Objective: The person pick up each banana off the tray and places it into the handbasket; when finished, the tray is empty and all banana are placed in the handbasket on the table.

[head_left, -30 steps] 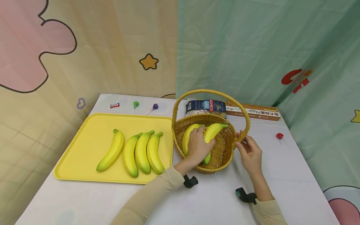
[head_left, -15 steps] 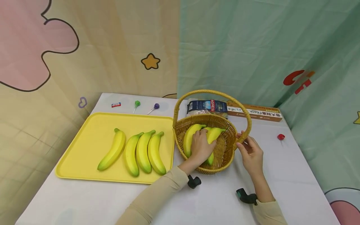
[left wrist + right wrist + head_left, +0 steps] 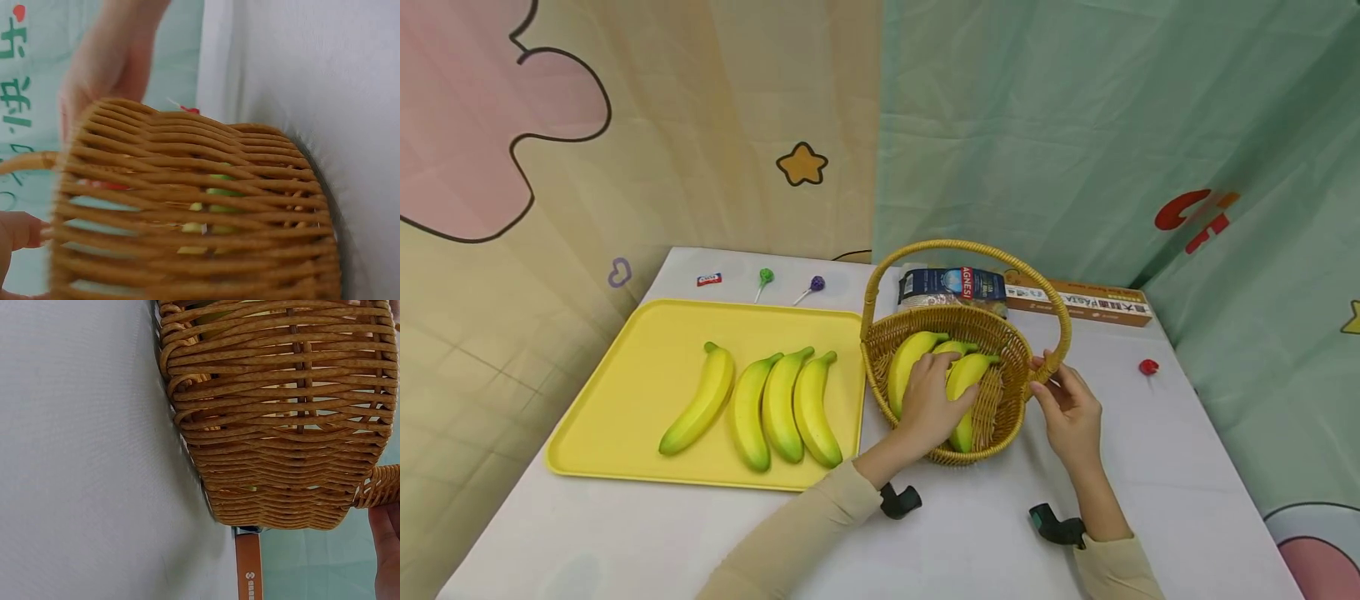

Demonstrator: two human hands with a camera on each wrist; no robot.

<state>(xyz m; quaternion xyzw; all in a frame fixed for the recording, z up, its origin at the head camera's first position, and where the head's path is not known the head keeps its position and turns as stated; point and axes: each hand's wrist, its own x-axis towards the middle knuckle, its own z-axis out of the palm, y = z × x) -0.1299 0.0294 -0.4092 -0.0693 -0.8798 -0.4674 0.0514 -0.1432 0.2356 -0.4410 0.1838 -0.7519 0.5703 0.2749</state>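
A wicker basket [image 3: 1000,417] with a hoop handle [image 3: 966,246] stands right of centre in the head view. Three yellow bananas lie inside. My left hand [image 3: 942,377] reaches in, its fingers curled over the right-hand banana [image 3: 968,392], which rests low beside another banana [image 3: 908,360]. At the basket's right rim my right hand [image 3: 1045,379] pinches the foot of the handle. The left wrist view shows the basket wall [image 3: 200,206] close up, with green and yellow through the weave. In the right wrist view, the basket [image 3: 281,425] fills the frame and my right hand's fingers [image 3: 387,550] show by the handle.
A yellow tray [image 3: 625,375] on the left holds several bananas [image 3: 775,408] side by side. Behind the basket lie a blue bag [image 3: 955,283] and a long pasta box [image 3: 1078,302]. Two lollipops [image 3: 763,277], a small wrapper [image 3: 708,279] and a red sweet [image 3: 1147,366] lie on the white table.
My left hand has lowered the banana from a raised tilt down into the basket, and a third banana's tip now shows behind it. The right hand has stayed on the handle.
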